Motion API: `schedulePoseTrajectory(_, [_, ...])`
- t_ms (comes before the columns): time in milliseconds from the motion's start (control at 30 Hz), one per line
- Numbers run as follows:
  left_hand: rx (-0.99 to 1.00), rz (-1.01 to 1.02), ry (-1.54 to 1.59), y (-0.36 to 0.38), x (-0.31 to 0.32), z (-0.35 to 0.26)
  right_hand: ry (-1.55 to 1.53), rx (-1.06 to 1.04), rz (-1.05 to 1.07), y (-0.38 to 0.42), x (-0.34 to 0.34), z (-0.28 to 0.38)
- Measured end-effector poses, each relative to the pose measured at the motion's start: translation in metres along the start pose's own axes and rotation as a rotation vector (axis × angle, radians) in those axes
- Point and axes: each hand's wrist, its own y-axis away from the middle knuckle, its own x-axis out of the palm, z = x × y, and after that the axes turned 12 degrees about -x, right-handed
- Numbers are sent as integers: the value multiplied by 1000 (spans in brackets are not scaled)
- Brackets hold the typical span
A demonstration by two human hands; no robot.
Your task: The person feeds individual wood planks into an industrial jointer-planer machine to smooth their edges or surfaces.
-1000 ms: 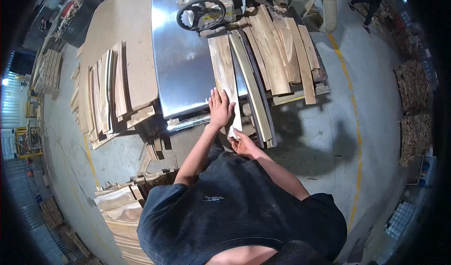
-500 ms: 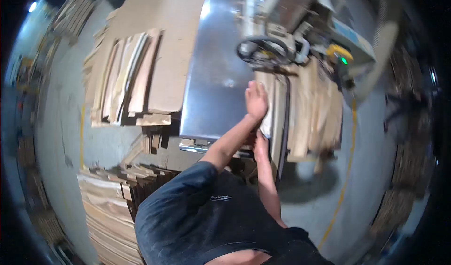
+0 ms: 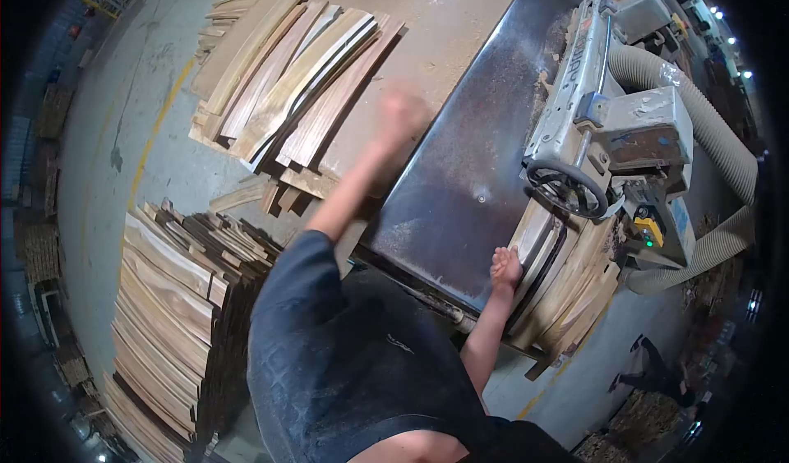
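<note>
My left hand (image 3: 400, 111), smeared by motion, is over the brown sheet beside a pile of long wooden boards (image 3: 329, 77). Its fingers cannot be made out, and no board shows in it. My right hand (image 3: 505, 267) is at the near right edge of the metal table (image 3: 460, 167). Its palm is partly turned up, the fingers loosely curled and apart, closed around nothing visible. The thumb side is against or very near a pale wooden board (image 3: 534, 231), which runs under the woodworking machine (image 3: 579, 93) by its black handwheel (image 3: 565, 188).
More cut boards (image 3: 575, 278) lie right of the black guide rail. A tall stack of boards (image 3: 168, 299) stands at lower left. A ribbed hose (image 3: 731, 167) curves around the machine's right side. Another person (image 3: 653, 373) is at lower right, beyond the yellow floor line.
My left hand has left the board at the machine and swung left toward the pile. My right hand stays by the board at the table edge. The view has turned and shifted.
</note>
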Motion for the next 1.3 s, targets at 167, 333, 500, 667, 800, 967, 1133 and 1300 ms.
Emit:
schedulePoseTrajectory(167, [-612,-153,-642,-21,-191,113,-9,-177,38,-25,16,7])
schedulePoseTrajectory(333, [-582,283,-704,42,-221,102,303,-491,169,34,45,18])
schedulePoseTrajectory(500, [-598,282,-480,93,-211,-19,285,-459,435,80,29,-31])
schedulePoseTrajectory(667, [-736,555,371,194,-157,-106,239,-185,688,161,-2,-93])
schedulePoseTrajectory(800, [-546,730,176,292,-94,-161,-25,-49,651,205,-48,-145])
schedulePoseTrajectory(967, [-58,631,-171,346,-70,-225,-351,65,466,205,-119,-200])
schedulePoseTrajectory(1133, [52,624,-119,352,-4,-232,-749,75,245,204,-134,-207])
schedulePoseTrajectory(1300, [-15,543,-170,323,43,-241,-360,94,312,189,-121,-178])
